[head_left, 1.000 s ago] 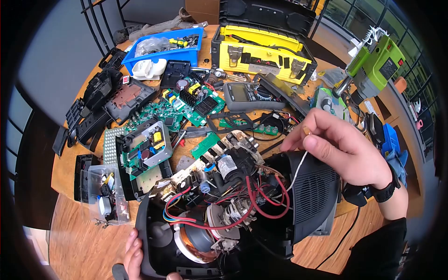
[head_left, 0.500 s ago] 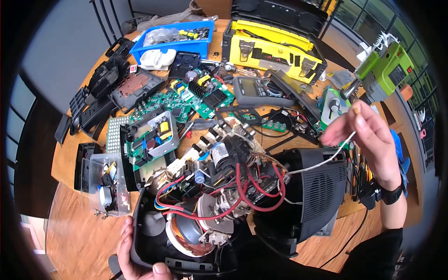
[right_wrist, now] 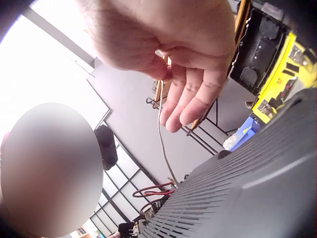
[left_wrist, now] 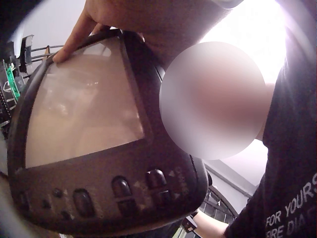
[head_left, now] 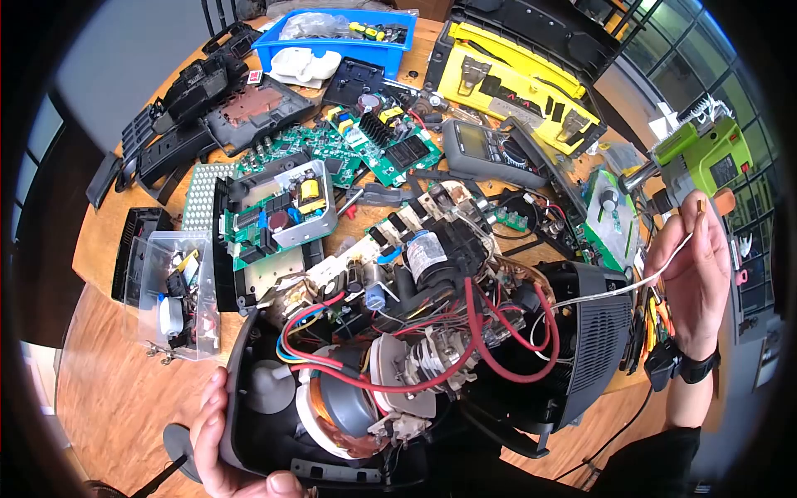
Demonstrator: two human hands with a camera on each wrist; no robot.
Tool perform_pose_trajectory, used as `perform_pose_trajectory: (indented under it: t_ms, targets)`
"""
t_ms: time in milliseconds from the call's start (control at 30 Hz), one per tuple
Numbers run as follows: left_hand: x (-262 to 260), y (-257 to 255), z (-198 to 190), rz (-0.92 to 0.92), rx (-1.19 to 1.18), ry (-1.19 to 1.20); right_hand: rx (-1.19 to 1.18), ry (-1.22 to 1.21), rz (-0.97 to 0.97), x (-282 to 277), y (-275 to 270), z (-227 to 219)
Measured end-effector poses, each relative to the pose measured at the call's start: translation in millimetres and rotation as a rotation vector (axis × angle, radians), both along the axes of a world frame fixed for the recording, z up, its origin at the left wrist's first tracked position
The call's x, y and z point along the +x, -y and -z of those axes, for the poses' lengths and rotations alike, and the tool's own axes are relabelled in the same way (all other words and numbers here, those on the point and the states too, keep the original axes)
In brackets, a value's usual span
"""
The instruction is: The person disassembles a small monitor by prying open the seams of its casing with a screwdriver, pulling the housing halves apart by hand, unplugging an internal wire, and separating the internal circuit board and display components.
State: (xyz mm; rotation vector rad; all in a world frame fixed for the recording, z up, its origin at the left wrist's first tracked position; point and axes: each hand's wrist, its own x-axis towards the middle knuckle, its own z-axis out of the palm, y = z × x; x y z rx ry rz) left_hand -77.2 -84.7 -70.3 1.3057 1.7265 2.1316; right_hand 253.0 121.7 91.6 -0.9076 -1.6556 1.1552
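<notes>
A small tube television lies opened up, its black front housing (head_left: 237, 415) tilted with the picture tube (head_left: 336, 402) and red wires (head_left: 423, 383) inside. My left hand (head_left: 217, 444) grips this housing by its lower left edge, thumb over the rim. In the left wrist view, fingers spread over the screen side (left_wrist: 89, 109), above a row of buttons (left_wrist: 121, 191). Between thumb and finger, my right hand (head_left: 693, 278) pinches the end of a white wire (head_left: 627, 290), drawn out to the right from the television. The vented rear housing (head_left: 594, 332) sits below that wire.
The television's brown circuit board (head_left: 365, 249) stands out behind the tube. Beyond it lie green circuit boards (head_left: 398, 158), a multimeter (head_left: 490, 153), a blue bin (head_left: 332, 54) and a yellow toolbox (head_left: 515, 91). A green power tool (head_left: 706, 153) stands at the right, a clear box (head_left: 178, 299) at the left.
My right hand has moved right, away from the television, pulling the white wire out longer and straighter. My left hand keeps its grip on the front housing. The head view has shifted.
</notes>
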Motion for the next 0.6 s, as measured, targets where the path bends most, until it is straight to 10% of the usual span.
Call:
perform_pose_trajectory:
  t_ms: [600]
  targets:
    - [4.2, 0.2, -7.8, 0.037, -0.042, -0.003, -0.096, 0.425, -0.065, -67.8, 18.1, -12.3]
